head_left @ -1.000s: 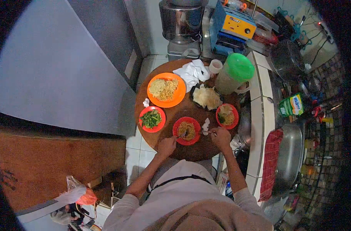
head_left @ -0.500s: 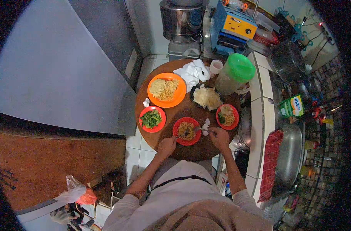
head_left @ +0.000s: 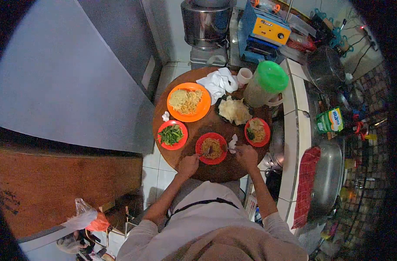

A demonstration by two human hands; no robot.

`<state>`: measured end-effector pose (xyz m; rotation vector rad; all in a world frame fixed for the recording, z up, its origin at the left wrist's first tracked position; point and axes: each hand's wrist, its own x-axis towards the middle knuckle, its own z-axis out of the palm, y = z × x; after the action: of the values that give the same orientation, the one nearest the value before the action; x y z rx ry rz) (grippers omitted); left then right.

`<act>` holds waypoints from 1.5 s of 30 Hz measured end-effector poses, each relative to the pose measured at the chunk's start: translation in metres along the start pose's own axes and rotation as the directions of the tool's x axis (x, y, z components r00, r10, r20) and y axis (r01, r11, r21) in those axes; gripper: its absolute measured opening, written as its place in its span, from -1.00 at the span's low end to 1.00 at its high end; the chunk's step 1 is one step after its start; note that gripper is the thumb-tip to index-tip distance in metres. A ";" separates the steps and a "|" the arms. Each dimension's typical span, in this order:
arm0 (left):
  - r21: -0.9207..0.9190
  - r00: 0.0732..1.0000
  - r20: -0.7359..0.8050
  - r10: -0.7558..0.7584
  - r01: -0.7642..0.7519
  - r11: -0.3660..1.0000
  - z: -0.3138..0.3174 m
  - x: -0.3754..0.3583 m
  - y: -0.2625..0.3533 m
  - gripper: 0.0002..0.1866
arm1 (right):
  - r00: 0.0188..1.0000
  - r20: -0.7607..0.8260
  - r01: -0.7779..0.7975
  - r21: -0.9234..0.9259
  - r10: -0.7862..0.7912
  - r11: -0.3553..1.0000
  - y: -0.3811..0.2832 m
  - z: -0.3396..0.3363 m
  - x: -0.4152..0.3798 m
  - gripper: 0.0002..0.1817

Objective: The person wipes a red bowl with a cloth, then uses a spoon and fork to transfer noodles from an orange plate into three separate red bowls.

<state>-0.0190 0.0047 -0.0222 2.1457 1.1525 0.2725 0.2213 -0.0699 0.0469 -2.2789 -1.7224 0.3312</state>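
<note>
In front of me a red plate [head_left: 225, 155] holds brown noodles [head_left: 215, 148]. My left hand [head_left: 189, 165] is closed at the plate's left edge, around the handle of a slim piece of cutlery that reaches into the noodles. My right hand [head_left: 246, 157] is closed to the right of the plate, on a second thin metal piece of cutlery pointing toward the food; whether either is fork or spoon I cannot tell. A crumpled white tissue [head_left: 233, 144] lies just beyond my right fingers. Further right, another red plate [head_left: 267, 138] bears noodles and greens.
On the round wooden table [head_left: 198, 172] stand an orange plate of noodles [head_left: 186, 102], a plate of greens [head_left: 171, 135], pale crackers [head_left: 235, 110], white cloth or tissue [head_left: 217, 87], a cup [head_left: 244, 76] and a green-lidded pitcher [head_left: 270, 80]. A tiled counter [head_left: 297, 130] borders the right side.
My right hand has shifted slightly left and its piece of cutlery shows less brightly over the plate's edge. My left hand stays nearly where it was.
</note>
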 end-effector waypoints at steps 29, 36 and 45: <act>0.004 0.999 0.051 -0.011 0.011 1.000 -0.005 -0.001 0.000 -0.76 | 0.973 0.053 -0.224 0.029 0.222 0.974 0.004 -0.002 -0.007 -0.76; 0.248 0.976 0.199 -0.093 0.042 0.968 -0.005 -0.002 0.011 -0.77 | 0.998 0.054 0.010 -0.041 -0.007 0.999 0.017 0.022 0.008 -0.80; 0.192 0.964 0.156 -0.215 0.184 0.964 -0.006 -0.005 0.009 -0.79 | 0.985 0.048 -0.162 -0.073 0.165 0.984 0.003 0.007 0.017 -0.80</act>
<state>-0.0189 0.0004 -0.0117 2.1319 1.3185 -0.1126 0.2260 -0.0535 0.0393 -2.4903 -1.5981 0.3747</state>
